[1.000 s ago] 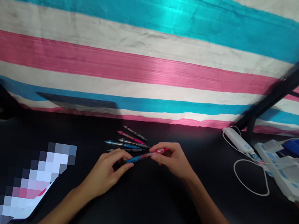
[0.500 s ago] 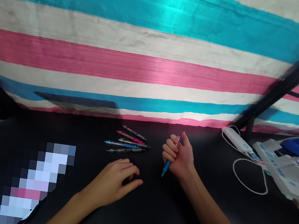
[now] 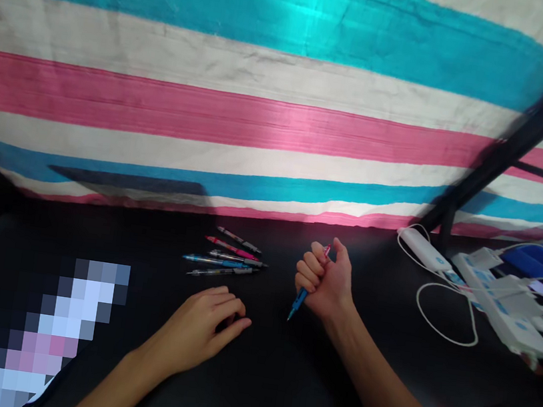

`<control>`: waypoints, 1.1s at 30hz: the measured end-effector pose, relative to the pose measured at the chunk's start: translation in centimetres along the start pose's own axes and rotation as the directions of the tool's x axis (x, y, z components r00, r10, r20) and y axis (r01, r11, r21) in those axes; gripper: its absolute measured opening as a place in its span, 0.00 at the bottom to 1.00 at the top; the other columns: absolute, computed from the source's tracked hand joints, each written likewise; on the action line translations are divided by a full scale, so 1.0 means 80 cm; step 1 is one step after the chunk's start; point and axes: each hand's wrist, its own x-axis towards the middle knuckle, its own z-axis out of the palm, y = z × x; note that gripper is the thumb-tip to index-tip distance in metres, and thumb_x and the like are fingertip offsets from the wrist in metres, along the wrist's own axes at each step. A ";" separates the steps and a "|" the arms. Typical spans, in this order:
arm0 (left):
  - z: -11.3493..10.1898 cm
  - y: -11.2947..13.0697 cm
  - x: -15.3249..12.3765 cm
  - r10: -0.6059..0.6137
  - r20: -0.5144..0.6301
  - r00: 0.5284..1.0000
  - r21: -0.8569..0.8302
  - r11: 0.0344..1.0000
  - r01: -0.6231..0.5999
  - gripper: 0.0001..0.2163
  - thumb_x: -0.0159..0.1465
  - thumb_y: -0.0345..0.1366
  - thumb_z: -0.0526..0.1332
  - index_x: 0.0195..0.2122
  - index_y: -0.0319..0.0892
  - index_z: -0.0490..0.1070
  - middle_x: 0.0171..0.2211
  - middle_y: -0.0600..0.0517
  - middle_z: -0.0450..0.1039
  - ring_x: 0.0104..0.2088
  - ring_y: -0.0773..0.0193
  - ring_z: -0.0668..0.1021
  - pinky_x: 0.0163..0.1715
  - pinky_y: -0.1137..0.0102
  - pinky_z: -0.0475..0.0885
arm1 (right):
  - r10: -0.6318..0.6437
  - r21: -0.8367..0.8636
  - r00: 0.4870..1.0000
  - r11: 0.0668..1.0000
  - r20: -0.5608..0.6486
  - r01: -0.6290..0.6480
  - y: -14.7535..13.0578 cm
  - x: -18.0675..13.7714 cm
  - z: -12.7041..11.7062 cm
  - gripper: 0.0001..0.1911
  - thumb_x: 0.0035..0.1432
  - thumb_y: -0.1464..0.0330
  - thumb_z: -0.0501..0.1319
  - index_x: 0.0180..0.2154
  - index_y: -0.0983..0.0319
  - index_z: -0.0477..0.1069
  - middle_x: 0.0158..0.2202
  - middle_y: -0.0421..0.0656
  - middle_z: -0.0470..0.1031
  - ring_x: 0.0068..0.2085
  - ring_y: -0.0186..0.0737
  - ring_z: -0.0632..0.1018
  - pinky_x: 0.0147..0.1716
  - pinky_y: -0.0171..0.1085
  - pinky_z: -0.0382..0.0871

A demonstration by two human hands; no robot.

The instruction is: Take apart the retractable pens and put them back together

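The right hand [image 3: 324,281] is now folded around the blue-and-red pen [image 3: 296,303], fingers wrapped over its middle and the thumb raised beside the red end. The blue end slants down out of the fist; whether its tip meets the bench [image 3: 267,378] cannot be told. A second ago the pen lies across between both hands, the left at its blue end and the right at its red end. Since then the left hand [image 3: 209,323] lets go and sits low over the bench, fingers loosely curled, thumb apart, gripping nothing visible. Against half a second ago, both hands keep nearly the same pose. The five other pens [image 3: 229,247] stay fanned on the bench beyond the left hand, the white power strip [image 3: 500,303] well to the right.
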 end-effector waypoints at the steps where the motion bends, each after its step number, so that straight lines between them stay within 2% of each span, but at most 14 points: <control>1: 0.000 0.000 0.000 -0.001 0.000 1.000 0.000 1.000 0.001 0.10 0.68 0.39 0.52 0.35 0.43 0.70 0.26 0.53 0.69 0.31 0.63 0.70 0.33 0.69 0.65 | 0.006 -0.017 1.000 1.000 -0.006 -0.006 0.000 0.000 0.000 0.23 0.57 0.55 0.52 0.18 0.60 0.48 0.13 0.32 0.45 0.15 0.28 0.45 0.11 0.29 0.41; 5: 0.000 0.000 0.000 -0.007 -0.004 1.000 0.004 1.000 0.007 0.10 0.68 0.39 0.52 0.35 0.43 0.71 0.27 0.52 0.69 0.31 0.63 0.71 0.33 0.69 0.65 | 0.032 -0.049 0.999 0.998 -0.020 -0.033 0.001 0.001 0.001 0.22 0.58 0.59 0.51 0.18 0.60 0.47 0.12 0.31 0.43 0.15 0.28 0.44 0.11 0.29 0.39; 10: 0.000 0.000 0.001 0.002 -0.024 1.000 0.011 1.000 -0.002 0.11 0.68 0.39 0.52 0.35 0.43 0.71 0.26 0.52 0.69 0.31 0.63 0.71 0.32 0.69 0.66 | 0.045 -0.068 0.999 0.997 -0.028 -0.047 0.002 0.001 0.002 0.24 0.58 0.54 0.51 0.18 0.59 0.47 0.12 0.31 0.44 0.15 0.28 0.44 0.11 0.29 0.40; 14: -0.001 0.001 0.000 0.006 -0.040 0.999 0.006 1.000 -0.006 0.11 0.68 0.39 0.52 0.35 0.42 0.71 0.26 0.52 0.69 0.31 0.63 0.71 0.32 0.70 0.66 | 0.044 -0.105 0.999 0.993 -0.026 -0.046 0.003 0.001 0.002 0.21 0.57 0.58 0.51 0.18 0.59 0.47 0.12 0.31 0.43 0.14 0.28 0.44 0.10 0.29 0.39; 22: -0.001 -0.001 0.000 -0.004 -0.019 1.000 0.012 1.000 0.004 0.10 0.68 0.39 0.52 0.35 0.43 0.71 0.27 0.52 0.69 0.32 0.63 0.71 0.33 0.69 0.66 | 0.086 -0.053 0.996 0.995 -0.015 -0.087 0.002 0.001 0.002 0.20 0.56 0.58 0.50 0.18 0.59 0.47 0.12 0.31 0.44 0.15 0.28 0.44 0.11 0.29 0.39; 28: -0.002 0.001 -0.001 0.005 -0.023 1.000 0.018 1.000 -0.004 0.10 0.68 0.39 0.52 0.35 0.43 0.71 0.26 0.52 0.69 0.31 0.63 0.71 0.32 0.70 0.66 | 0.080 -0.094 0.997 0.992 -0.016 -0.081 0.003 -0.001 0.004 0.24 0.57 0.52 0.50 0.18 0.59 0.47 0.12 0.31 0.43 0.15 0.28 0.44 0.11 0.29 0.39; 31: -0.001 0.000 -0.001 0.000 -0.030 1.000 0.023 1.000 0.000 0.09 0.68 0.38 0.53 0.35 0.43 0.71 0.27 0.52 0.69 0.31 0.63 0.71 0.32 0.70 0.67 | 0.062 -0.125 0.998 0.990 -0.010 -0.062 0.003 0.000 0.006 0.23 0.58 0.52 0.50 0.19 0.60 0.51 0.13 0.31 0.45 0.14 0.28 0.47 0.11 0.29 0.42; 33: 0.000 -0.002 0.000 0.003 -0.069 0.998 0.034 0.999 -0.001 0.09 0.67 0.37 0.53 0.35 0.43 0.71 0.29 0.51 0.70 0.33 0.62 0.72 0.35 0.68 0.68 | 0.021 -0.159 0.999 0.987 -0.044 -0.027 0.003 0.005 0.007 0.19 0.57 0.55 0.52 0.22 0.60 0.57 0.15 0.32 0.50 0.15 0.28 0.52 0.12 0.28 0.47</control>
